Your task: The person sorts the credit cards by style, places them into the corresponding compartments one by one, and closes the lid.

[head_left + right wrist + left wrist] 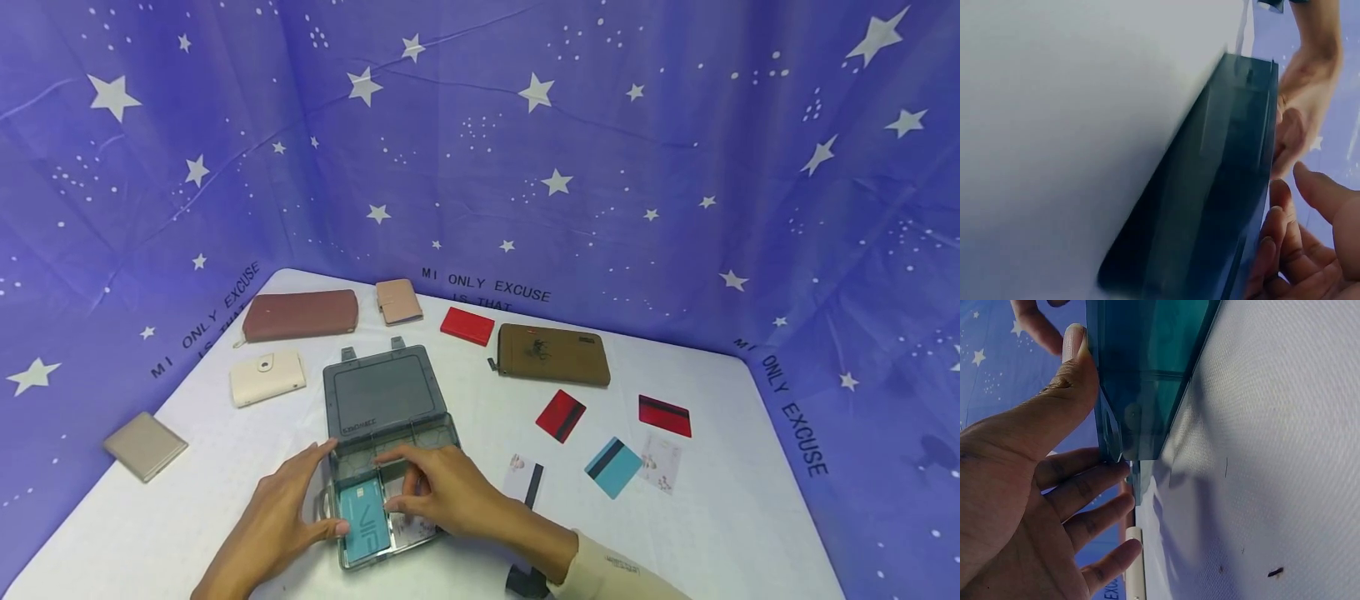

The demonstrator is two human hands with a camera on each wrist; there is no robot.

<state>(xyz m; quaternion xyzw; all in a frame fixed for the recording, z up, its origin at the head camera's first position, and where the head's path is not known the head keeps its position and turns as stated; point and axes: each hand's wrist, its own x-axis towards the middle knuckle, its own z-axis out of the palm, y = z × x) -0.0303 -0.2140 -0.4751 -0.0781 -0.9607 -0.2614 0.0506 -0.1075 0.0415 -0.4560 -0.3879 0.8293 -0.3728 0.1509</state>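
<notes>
A grey translucent box (386, 390) lies with its lid thrown back and its compartments exposed. In its near left compartment sits a teal VIP card (364, 521); a white patterned card (411, 528) lies in the one beside it, partly hidden by my right hand. My left hand (273, 512) spans the box's left side, thumb at the rim and fingers fairly straight, as the left wrist view shows. Over the compartments is my right hand (453, 492), index finger and thumb spread apart and the other fingers bent inward. No item shows between them.
Right of the box lie red cards (561, 416), a teal striped card (613, 467) and white cards (661, 463). Behind are a brown wallet (300, 316), pink cardholder (399, 302), red case (467, 326) and olive wallet (554, 355). A cream wallet (267, 377) and beige cardholder (146, 447) lie left.
</notes>
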